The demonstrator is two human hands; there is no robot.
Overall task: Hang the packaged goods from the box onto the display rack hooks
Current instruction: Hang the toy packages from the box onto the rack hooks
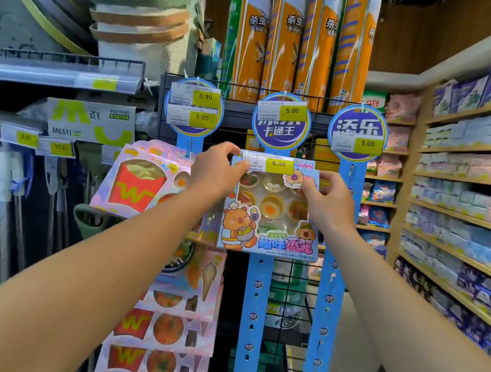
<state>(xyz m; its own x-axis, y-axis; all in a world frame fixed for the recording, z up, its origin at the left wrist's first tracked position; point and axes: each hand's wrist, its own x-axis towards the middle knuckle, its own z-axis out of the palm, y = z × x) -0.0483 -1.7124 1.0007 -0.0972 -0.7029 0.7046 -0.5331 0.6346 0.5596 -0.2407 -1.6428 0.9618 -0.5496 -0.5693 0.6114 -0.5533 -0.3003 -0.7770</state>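
Shop aisle, centre frame: your hands (216,169) (330,197) pinch the candy pack (270,214) by its top corners; light, stiff card, so grip there.

Both bare arms reach forward and up, nearly straight. The left hand (214,170) pinches a package's top left corner, thumb and fingertips meeting above the knuckles. The right hand (330,198) grips the same package's right edge, fingers curled over, thumb in front.
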